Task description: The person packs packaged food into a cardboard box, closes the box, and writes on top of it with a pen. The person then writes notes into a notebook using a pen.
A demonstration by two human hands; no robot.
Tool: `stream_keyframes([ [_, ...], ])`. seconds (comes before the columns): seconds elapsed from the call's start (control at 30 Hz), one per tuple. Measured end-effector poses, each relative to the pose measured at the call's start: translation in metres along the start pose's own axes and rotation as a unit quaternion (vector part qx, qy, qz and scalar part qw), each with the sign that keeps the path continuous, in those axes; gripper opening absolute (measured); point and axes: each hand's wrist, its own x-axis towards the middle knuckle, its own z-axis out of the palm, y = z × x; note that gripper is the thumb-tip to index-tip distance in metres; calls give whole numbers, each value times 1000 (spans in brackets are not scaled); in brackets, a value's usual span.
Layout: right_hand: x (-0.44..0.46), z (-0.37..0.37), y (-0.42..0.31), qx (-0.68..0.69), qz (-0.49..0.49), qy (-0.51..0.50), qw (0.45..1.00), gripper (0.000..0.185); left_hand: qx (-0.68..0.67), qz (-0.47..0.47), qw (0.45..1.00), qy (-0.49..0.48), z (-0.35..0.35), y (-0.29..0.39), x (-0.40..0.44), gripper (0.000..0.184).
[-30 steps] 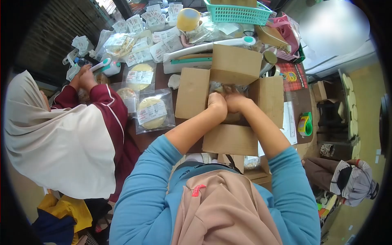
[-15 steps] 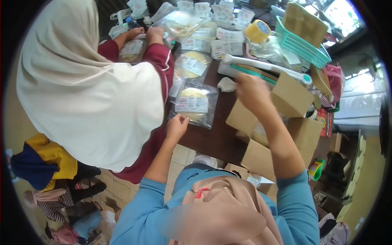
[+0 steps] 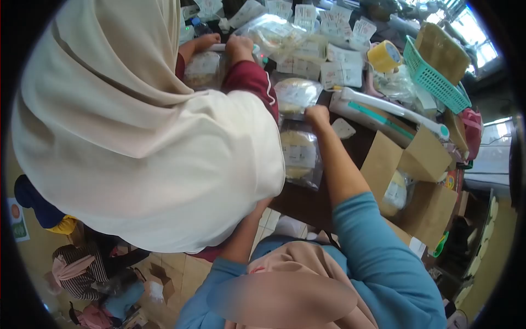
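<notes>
My right hand (image 3: 317, 116) has its fingers closed at the edge of a clear labelled packet (image 3: 296, 94) with a round pale item inside, and seems to grip it. Just below lies a second labelled packet (image 3: 299, 155) on the dark table (image 3: 307, 203). My left forearm passes behind the co-worker's pale head covering, which hides my left hand. To the right stands an open cardboard box (image 3: 430, 210), its flaps spread, with a labelled packet (image 3: 395, 193) inside.
At the left a co-worker (image 3: 148, 137) leans over the table, hands near another packet (image 3: 201, 70). A white sealer (image 3: 383, 109), a yellow tape roll (image 3: 385, 56) and a turquoise basket (image 3: 436, 70) stand behind the box. Labels (image 3: 335, 24) lie at the back.
My hands have left the box. My right hand has moved left to the upper packet, and my left hand has gone out of sight behind the co-worker. The view has swung left.
</notes>
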Motion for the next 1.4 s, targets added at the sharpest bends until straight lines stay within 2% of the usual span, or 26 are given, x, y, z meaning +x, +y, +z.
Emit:
stream_keyframes([
  [0.13,-88,-30,-19,112,89,-52,988,29,183,134,973,-35,36,46,-4,56],
  [0.2,-106,-2,40,129,74,-31,988,31,281,181,942,-36,51,65,-18,50],
  [0.23,-132,5,54,105,30,32,993,27,329,204,921,-36,56,78,-19,48],
  [0.3,-161,9,72,45,71,23,996,31,424,243,872,-35,66,94,-29,43],
  [0.37,-171,14,86,-40,104,86,990,29,518,280,807,-32,73,106,-37,39],
  [0.4,-172,13,89,-36,106,90,990,29,640,291,708,-72,66,115,-31,43],
  [0.43,-176,12,93,-53,155,99,981,27,641,292,707,-66,66,116,-34,43],
  [0.5,-180,10,99,-66,210,108,970,25,848,388,350,85,56,75,3,40],
  [0.53,-176,6,104,27,226,42,973,24,891,404,140,151,44,54,13,40],
  [0.6,-177,5,108,123,241,-24,962,23,841,376,-292,255,23,11,49,43],
  [0.63,-178,5,105,85,149,22,985,20,842,375,-293,255,9,-8,56,43],
  [0.73,-190,-10,61,76,-63,108,989,18,836,461,-143,261,-42,-64,76,52],
  [0.8,-206,-38,12,107,-173,101,974,18,822,504,-33,262,-69,-77,81,62],
  [0.83,-214,-50,-9,125,-198,100,967,16,843,464,68,265,-62,-73,73,73],
  [0.9,-227,-75,-39,168,-239,81,953,15,764,364,486,217,-23,-19,45,53],
  [0.93,-233,-90,-49,225,-215,14,950,15,764,356,488,224,-51,-34,52,53],
  [1.0,-254,-134,-59,232,-248,-8,941,14,735,139,643,163,-122,-86,80,58],
  [1.07,-277,-181,-54,266,-259,-78,925,12,743,71,647,156,-134,-83,72,60],
  [1.1,-288,-209,-44,292,-241,-111,919,12,749,11,648,140,-136,-82,71,63],
  [1.13,-297,-237,-32,287,-246,-98,920,11,799,-51,593,88,-116,-78,78,65],
  [1.2,-311,-280,-2,313,-223,-67,921,11,793,-145,553,209,-159,-155,144,59],
  [1.23,-317,-297,14,346,-191,-48,917,11,794,-148,553,206,-171,-161,163,59],
  [1.3,-318,-327,56,354,-184,-20,917,11,839,-40,480,255,-191,-162,192,52],
  [1.33,-318,-334,70,353,-187,-22,917,11,984,-101,88,117,-199,-156,207,48],
  [1.37,-319,-339,82,353,-157,1,923,12,935,-140,-322,-43,-207,-147,222,43],
  [1.4,-319,-345,94,353,-126,25,927,13,954,-149,-251,66,-215,-134,241,41],
])
